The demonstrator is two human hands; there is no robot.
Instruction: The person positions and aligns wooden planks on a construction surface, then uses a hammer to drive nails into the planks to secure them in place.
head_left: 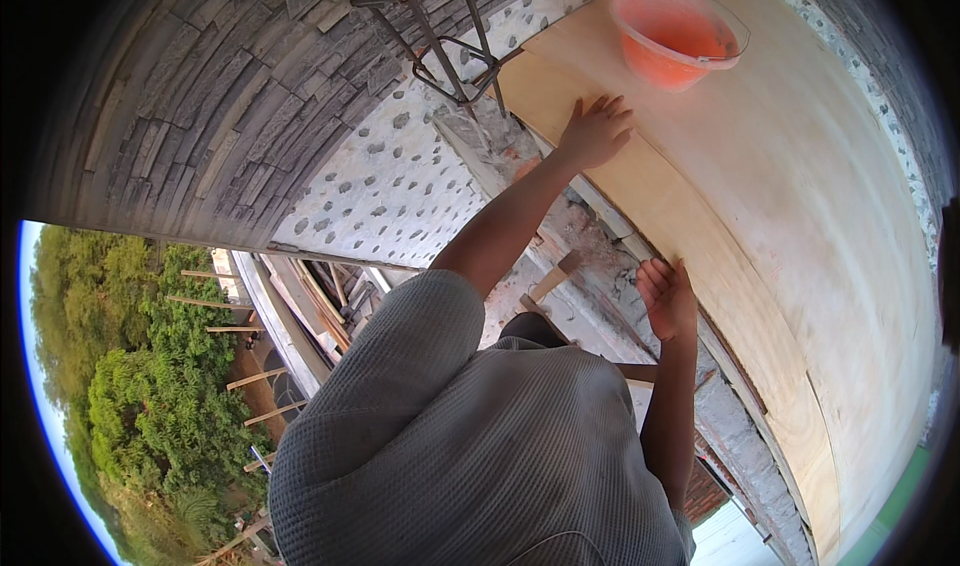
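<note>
A long narrow plywood strip [690,206] lies along the near edge of a wide pale plywood sheet [800,206]. My left hand [597,133] rests palm down on the strip near its far end, fingers stretched out. Farther down, by the strip's dark near edge, is my right hand [668,301]. Its fingers curl toward the palm, the thumb sticks up, and I see nothing inside them. Beyond my left hand, an orange-red bucket [678,41] with a pale rim and wire handle stands on the sheet.
A rebar cage [430,36] rises left of the strip's far end. A hammer [552,278] lies on the rough masonry ledge [600,236] below my hands. Grey stone cladding [190,96] and a chipped white wall [385,181] stand left. Trees [140,386] and wooden poles [265,378] show beyond a drop.
</note>
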